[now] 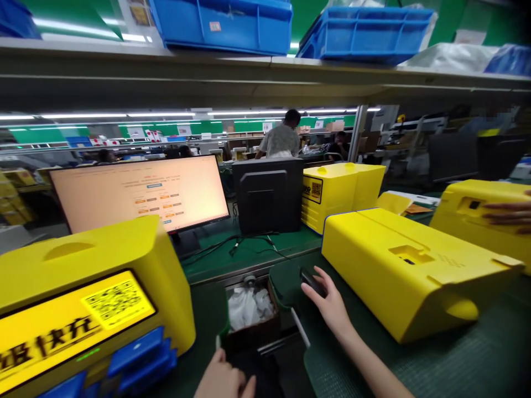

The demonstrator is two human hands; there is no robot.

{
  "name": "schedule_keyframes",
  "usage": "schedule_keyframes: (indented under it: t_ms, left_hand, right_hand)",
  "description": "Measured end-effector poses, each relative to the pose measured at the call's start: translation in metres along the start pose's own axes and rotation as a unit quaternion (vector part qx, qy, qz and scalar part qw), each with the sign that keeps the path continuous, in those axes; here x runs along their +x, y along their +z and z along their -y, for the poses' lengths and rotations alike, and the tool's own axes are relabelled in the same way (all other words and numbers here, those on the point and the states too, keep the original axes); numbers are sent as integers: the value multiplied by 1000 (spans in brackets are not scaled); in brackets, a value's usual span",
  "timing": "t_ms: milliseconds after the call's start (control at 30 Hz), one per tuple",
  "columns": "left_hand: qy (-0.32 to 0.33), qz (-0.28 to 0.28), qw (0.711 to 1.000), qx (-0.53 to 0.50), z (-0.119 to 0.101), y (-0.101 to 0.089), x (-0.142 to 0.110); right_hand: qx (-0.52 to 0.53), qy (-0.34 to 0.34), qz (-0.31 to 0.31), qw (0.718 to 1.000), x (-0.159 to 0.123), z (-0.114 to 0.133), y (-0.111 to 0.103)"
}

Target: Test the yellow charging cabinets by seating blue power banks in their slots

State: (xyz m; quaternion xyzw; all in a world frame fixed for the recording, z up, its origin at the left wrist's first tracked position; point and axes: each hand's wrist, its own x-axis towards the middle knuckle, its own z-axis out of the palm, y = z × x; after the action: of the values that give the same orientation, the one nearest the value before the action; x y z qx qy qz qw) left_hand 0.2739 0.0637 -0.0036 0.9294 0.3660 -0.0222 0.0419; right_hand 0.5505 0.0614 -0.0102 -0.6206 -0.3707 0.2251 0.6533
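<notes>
My right hand (327, 301) reaches forward over the green mat and rests on a small black mouse-like device (312, 281), fingers curled over it. Just to its right lies a large yellow plastic housing (406, 265) on its side. My left hand (222, 381) is at the bottom edge, fingers closed against a dark object that I cannot make out. A yellow unit with a lit QR-code panel (83, 309) and blue slots stands at the near left.
A monitor (141, 193) with an orange-white screen stands behind the left unit, a black box (267, 193) beside it. More yellow housings (340, 190) sit at the back and far right, where another person's fingers (508, 215) touch one. Blue bins (224, 25) line the overhead shelf.
</notes>
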Motion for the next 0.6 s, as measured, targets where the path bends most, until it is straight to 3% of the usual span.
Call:
schedule_keyframes:
  t_ms: [200, 333, 467, 600]
  left_hand:
    - [-13, -58, 990, -125, -76, -4, 58]
    - [-23, -73, 986, -146, -107, 0, 83]
    - [-27, -129, 975, -177, -111, 13, 85]
    - [99, -271, 943, -166, -91, 41, 54]
  right_hand:
    - [-88, -44, 20, 995, -9, -10, -8]
    - [-154, -85, 51, 983, -10, -13, -14]
    - [-214, -118, 95, 965, -9, -18, -17]
    - [-358, -161, 136, 910, -7, -33, -23]
